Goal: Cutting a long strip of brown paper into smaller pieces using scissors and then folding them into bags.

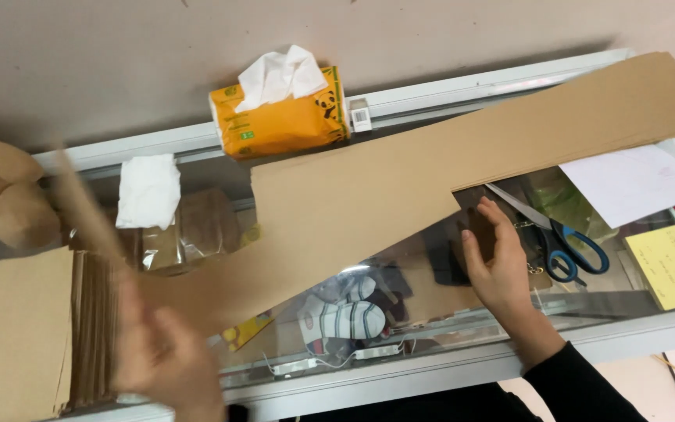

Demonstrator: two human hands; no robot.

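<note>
A long flat sheet of brown cardboard (400,180) lies slanted across a glass counter (400,344). My right hand (494,262) rests with fingers apart at the sheet's lower edge, touching the glass near it. My left hand (162,352) is blurred at the lower left and grips a narrow strip of cardboard (87,207) that points up and away. Beside that hand stands a stack of cut cardboard pieces (41,336).
An orange tissue pack (283,117) sits at the counter's back rail, a white tissue (148,191) to its left. Blue-handled scissors (564,242), white paper (634,184) and a yellow notepad (669,266) lie at the right. A brown plush toy (1,203) is at the far left.
</note>
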